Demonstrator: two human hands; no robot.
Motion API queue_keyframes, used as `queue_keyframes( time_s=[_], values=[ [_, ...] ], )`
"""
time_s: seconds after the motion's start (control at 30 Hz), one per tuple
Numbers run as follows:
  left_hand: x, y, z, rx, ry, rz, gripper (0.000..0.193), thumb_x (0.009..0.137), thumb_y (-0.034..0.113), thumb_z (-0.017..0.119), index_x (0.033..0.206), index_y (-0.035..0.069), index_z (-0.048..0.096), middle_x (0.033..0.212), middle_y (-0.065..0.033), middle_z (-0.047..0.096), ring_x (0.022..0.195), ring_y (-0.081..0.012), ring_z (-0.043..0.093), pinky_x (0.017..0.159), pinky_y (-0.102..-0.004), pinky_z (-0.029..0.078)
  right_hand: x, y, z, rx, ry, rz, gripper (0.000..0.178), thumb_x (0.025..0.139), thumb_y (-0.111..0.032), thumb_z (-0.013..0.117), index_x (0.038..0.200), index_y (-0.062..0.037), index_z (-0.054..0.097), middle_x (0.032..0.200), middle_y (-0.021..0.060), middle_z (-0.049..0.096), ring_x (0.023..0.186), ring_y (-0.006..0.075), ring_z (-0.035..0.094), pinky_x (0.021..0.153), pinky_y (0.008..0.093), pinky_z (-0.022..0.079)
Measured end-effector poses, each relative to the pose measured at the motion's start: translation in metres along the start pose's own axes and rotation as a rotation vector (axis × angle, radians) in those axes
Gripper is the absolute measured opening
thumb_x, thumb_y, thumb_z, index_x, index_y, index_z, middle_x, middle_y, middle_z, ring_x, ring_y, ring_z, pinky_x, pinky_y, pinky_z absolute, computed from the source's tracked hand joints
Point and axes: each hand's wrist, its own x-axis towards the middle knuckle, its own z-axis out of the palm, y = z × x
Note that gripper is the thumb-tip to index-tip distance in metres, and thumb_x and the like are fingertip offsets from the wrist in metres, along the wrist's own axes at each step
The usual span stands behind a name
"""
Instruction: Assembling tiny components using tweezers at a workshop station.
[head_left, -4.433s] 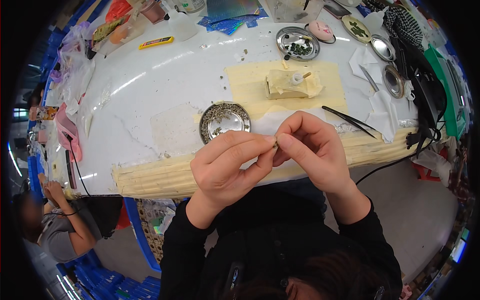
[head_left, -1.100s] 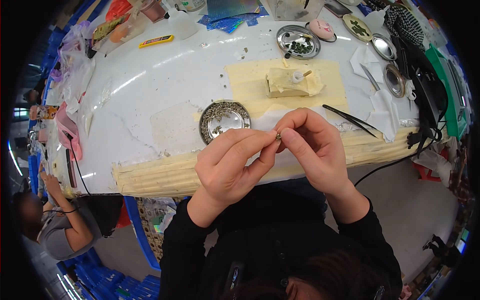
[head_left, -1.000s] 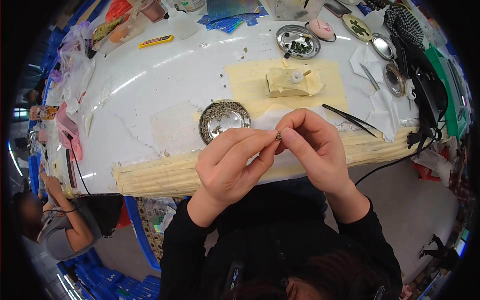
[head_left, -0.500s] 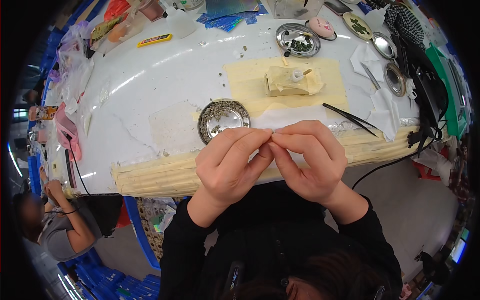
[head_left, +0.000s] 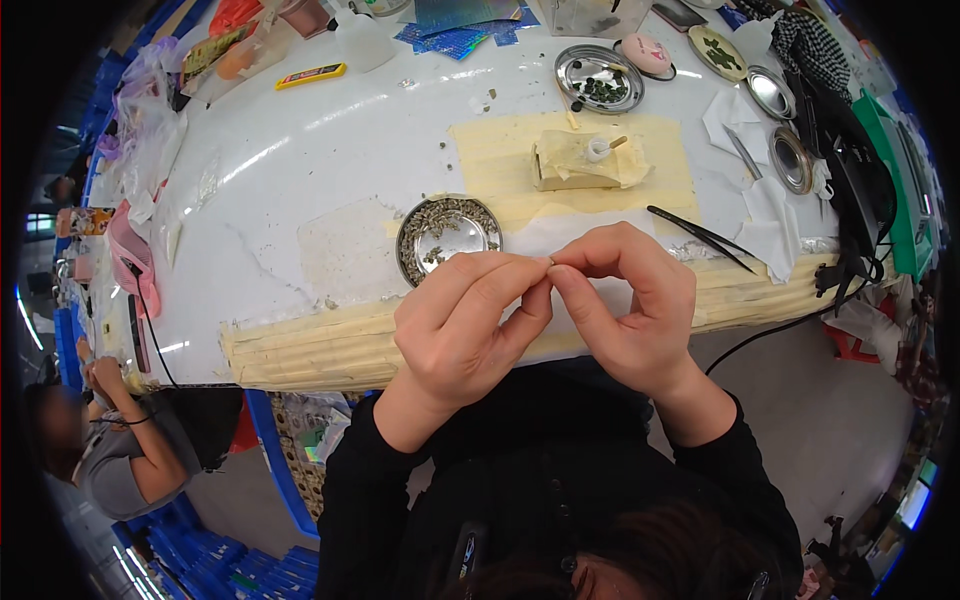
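My left hand [head_left: 468, 325] and my right hand [head_left: 632, 310] meet fingertip to fingertip above the table's near edge. Both pinch closed around something too small to make out. Just beyond my left hand lies a round metal dish [head_left: 402, 254] with many small greyish pieces along its rim. Black tweezers [head_left: 700, 238] rest on the table to the right of my right hand. Farther off, a block wrapped in pale yellow tape [head_left: 560, 165] carries a small white cup [head_left: 598, 150] with a short stick in it.
Behind the block stands a metal dish of dark green bits [head_left: 600, 85], with a pink round case [head_left: 645, 54] beside it. A yellow cutter-like tool [head_left: 310, 76] lies at the far left. White tissues [head_left: 770, 225] lie on the right. Another person [head_left: 140, 450] sits at lower left.
My right hand's fingers have shifted slightly, with the index finger more arched at the pinch. My left hand has barely moved.
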Motion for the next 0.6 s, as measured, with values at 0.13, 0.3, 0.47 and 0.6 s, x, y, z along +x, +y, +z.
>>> queue_keyframes(
  time_s=[0.13, 0.3, 0.47, 0.6],
  values=[
    [-0.0015, -0.0012, 0.0012, -0.01, 0.009, -0.002, 0.022, 0.067, -0.009, 0.073, 0.087, -0.002, 0.067, 0.075, -0.0107, 0.067, 0.065, -0.0184, 0.065, 0.059, -0.0262, 0.053, 0.0004, 0.0013, -0.0023, -0.042, -0.011, -0.009, 0.007, 0.079, 0.001, 0.07, 0.084, 0.0011, 0.065, 0.077, 0.0084, 0.065, 0.067, 0.0173, 0.066, 0.06, 0.0253, 0.052],
    [-0.0013, -0.0028, 0.0022, 0.012, 0.016, 0.018, 0.021, 0.066, -0.008, 0.074, 0.086, -0.001, 0.067, 0.076, -0.009, 0.066, 0.064, -0.019, 0.064, 0.056, -0.0275, 0.052, 0.0024, -0.0003, -0.0022, -0.067, -0.011, -0.058, 0.008, 0.079, 0.001, 0.071, 0.083, 0.0004, 0.065, 0.078, 0.0086, 0.065, 0.066, 0.0175, 0.065, 0.06, 0.026, 0.052],
    [-0.0005, 0.0, 0.0009, 0.015, -0.001, -0.002, 0.021, 0.068, -0.009, 0.074, 0.087, -0.002, 0.068, 0.077, -0.0107, 0.067, 0.066, -0.0181, 0.065, 0.06, -0.0258, 0.052, 0.0031, 0.0008, -0.0021, -0.185, 0.024, -0.186, 0.009, 0.079, 0.0, 0.071, 0.083, 0.0006, 0.063, 0.078, 0.0085, 0.066, 0.066, 0.0164, 0.064, 0.061, 0.0254, 0.052],
    [0.0007, -0.0015, -0.0007, -0.08, 0.026, -0.026, 0.021, 0.068, -0.008, 0.075, 0.087, -0.001, 0.068, 0.078, -0.0095, 0.067, 0.066, -0.0184, 0.065, 0.058, -0.0267, 0.052, -0.0035, 0.0036, -0.0008, 0.256, -0.03, 0.2, 0.007, 0.086, -0.003, 0.067, 0.088, 0.0023, 0.062, 0.08, 0.0064, 0.065, 0.071, 0.0118, 0.063, 0.066, 0.0242, 0.052]
  ],
)
